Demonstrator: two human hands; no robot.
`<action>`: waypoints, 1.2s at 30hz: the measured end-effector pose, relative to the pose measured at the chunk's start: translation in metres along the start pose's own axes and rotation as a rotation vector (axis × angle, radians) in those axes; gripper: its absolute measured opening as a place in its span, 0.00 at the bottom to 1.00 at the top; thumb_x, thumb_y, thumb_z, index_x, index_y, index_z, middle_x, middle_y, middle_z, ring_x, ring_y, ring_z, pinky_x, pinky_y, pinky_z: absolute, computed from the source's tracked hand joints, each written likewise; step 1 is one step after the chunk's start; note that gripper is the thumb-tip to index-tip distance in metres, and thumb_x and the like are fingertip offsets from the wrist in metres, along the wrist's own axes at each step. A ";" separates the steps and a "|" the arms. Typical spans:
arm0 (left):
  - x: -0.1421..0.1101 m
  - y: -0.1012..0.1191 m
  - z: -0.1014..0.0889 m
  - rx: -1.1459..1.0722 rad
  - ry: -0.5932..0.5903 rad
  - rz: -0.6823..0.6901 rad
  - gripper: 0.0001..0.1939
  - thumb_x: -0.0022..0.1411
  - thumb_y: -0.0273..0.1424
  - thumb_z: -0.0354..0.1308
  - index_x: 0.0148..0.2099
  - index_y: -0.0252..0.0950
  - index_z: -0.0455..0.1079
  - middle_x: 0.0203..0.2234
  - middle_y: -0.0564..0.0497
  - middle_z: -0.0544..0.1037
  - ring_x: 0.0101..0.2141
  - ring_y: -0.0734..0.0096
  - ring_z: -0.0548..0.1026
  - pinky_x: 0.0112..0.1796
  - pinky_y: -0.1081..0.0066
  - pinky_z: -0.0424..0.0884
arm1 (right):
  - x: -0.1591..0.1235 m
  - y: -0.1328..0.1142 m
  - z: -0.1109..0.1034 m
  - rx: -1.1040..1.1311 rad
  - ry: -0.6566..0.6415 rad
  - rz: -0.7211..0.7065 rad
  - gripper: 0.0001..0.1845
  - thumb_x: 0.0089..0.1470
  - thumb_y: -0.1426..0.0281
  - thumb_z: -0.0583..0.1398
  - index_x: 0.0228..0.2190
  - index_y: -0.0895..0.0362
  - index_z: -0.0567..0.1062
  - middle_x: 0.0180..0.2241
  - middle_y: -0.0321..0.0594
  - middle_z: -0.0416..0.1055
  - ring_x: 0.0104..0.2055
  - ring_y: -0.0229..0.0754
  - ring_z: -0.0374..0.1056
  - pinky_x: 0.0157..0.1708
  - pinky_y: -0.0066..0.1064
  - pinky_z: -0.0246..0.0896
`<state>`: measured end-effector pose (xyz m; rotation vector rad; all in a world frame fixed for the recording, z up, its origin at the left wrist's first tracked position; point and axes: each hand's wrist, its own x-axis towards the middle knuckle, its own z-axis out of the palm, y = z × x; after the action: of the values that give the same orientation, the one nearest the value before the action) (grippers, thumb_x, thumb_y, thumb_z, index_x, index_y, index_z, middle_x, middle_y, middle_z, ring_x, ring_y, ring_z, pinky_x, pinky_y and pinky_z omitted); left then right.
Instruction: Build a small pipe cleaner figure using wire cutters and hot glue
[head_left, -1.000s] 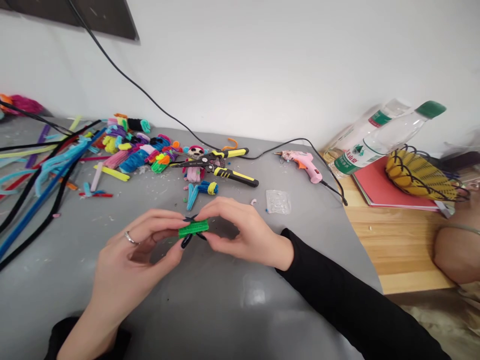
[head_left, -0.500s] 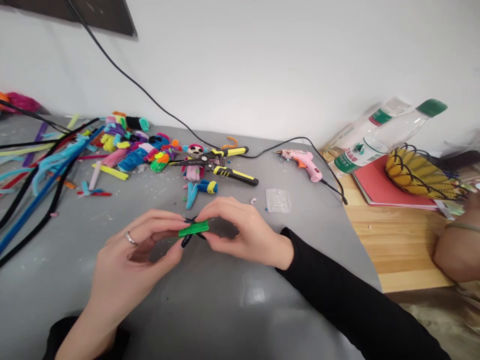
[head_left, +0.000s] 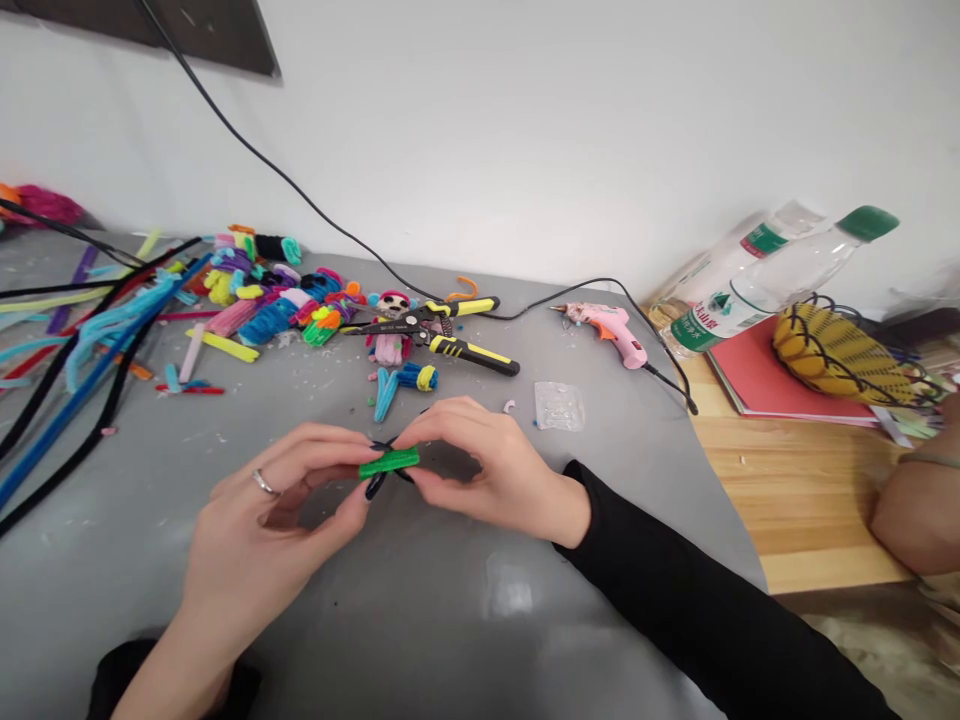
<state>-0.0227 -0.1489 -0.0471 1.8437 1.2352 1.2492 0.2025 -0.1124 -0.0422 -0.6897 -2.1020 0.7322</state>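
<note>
A short strip of green pipe cleaners [head_left: 388,462], lying side by side, is pinched between both hands above the grey table. My left hand [head_left: 277,510] grips its left end between thumb and fingertips. At the other end, my right hand [head_left: 487,465] closes on it with thumb and forefinger. Just beyond the fingers lie a small blue and yellow pipe-cleaner roll [head_left: 416,377] and a bent light-blue pipe cleaner [head_left: 385,393]. Behind these rest yellow and black pliers [head_left: 442,335], partly over a pink pipe-cleaner doll [head_left: 389,345].
Colourful pipe-cleaner pieces [head_left: 270,315] and long loose pipe cleaners [head_left: 112,320] cover the left. A pink glue gun [head_left: 611,328] with a black cord and a clear plastic packet [head_left: 559,406] lie right of centre. Bottles [head_left: 739,300], a yellow basket [head_left: 836,350] and another person's arm [head_left: 919,510] are further right.
Both hands keep their pinch on the green strip, which has hardly moved. The whole view has shifted very slightly.
</note>
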 end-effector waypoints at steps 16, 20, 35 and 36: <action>0.006 -0.011 0.006 0.303 -0.066 0.197 0.07 0.70 0.31 0.60 0.45 0.46 0.79 0.43 0.54 0.87 0.42 0.65 0.86 0.45 0.68 0.82 | 0.012 0.019 0.000 -0.847 -0.005 0.068 0.11 0.73 0.74 0.56 0.50 0.56 0.77 0.51 0.45 0.80 0.54 0.50 0.65 0.51 0.44 0.55; 0.007 -0.012 0.006 0.294 -0.070 0.225 0.07 0.70 0.31 0.61 0.45 0.47 0.80 0.43 0.54 0.87 0.42 0.64 0.86 0.47 0.66 0.82 | 0.018 0.019 0.005 -0.894 -0.063 0.074 0.12 0.73 0.76 0.54 0.49 0.55 0.76 0.49 0.47 0.79 0.52 0.50 0.64 0.49 0.43 0.53; -0.001 -0.015 0.003 0.234 0.087 0.001 0.16 0.69 0.37 0.62 0.58 0.50 0.75 0.56 0.50 0.81 0.35 0.64 0.86 0.40 0.65 0.83 | 0.007 0.003 0.002 0.387 0.116 0.333 0.09 0.65 0.69 0.61 0.47 0.54 0.73 0.46 0.41 0.78 0.46 0.38 0.77 0.51 0.34 0.77; -0.001 -0.014 0.003 0.237 0.077 0.009 0.15 0.69 0.37 0.62 0.57 0.50 0.76 0.55 0.50 0.81 0.35 0.65 0.86 0.39 0.65 0.83 | 0.007 0.003 0.002 0.417 0.097 0.345 0.09 0.65 0.69 0.61 0.47 0.55 0.75 0.45 0.41 0.78 0.46 0.38 0.78 0.52 0.34 0.77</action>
<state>-0.0253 -0.1441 -0.0606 1.9832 1.4727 1.2333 0.1979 -0.1066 -0.0416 -0.8379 -1.6818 1.2562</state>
